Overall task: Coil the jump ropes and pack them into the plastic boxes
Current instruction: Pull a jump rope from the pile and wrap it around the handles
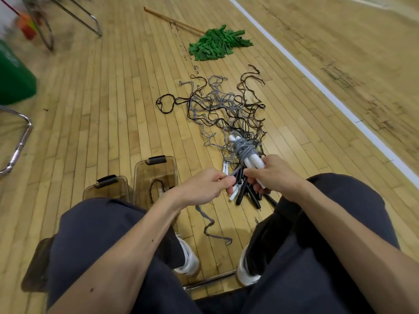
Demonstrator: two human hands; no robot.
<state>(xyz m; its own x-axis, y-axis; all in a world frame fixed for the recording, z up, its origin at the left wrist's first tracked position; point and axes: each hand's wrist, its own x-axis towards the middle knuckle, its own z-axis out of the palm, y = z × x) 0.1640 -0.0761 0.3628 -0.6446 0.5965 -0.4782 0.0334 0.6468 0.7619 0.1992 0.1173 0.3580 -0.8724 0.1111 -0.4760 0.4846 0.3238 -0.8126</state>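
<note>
I had the right hand point(272, 175) clenched round the near ends of a pair of white handles point(254, 160). The left hand point(204, 186) pinched the grey cord point(243, 148) that was wound several turns about them. The bundle hung above the floor, in front of my knees, over a cluster of black handles point(249, 193) lying beneath it.

My worry was the wrap. It sat high on the handles, near their free tips, and I judged that any slack from the left pinch would let the turns slide off the ends and spring loose. A loose grey tail point(208, 225) trailed on the boards between my shoes; a foot on it could have jerked the coil open. I could not tell whether the cord also ran into the tangled pile of ropes point(226, 109) beyond; if it did, pulling would have dragged others along.

The handles' long axis ran from my right palm forward and a little leftward, tips pointing away from me toward the pile.

The plastic boxes stood on the floor beside my left knee, the larger box point(156, 171) holding a brown rope point(156, 186), the smaller box point(106, 189) just beside it. A green mop point(217, 44) lay farther off.
</note>
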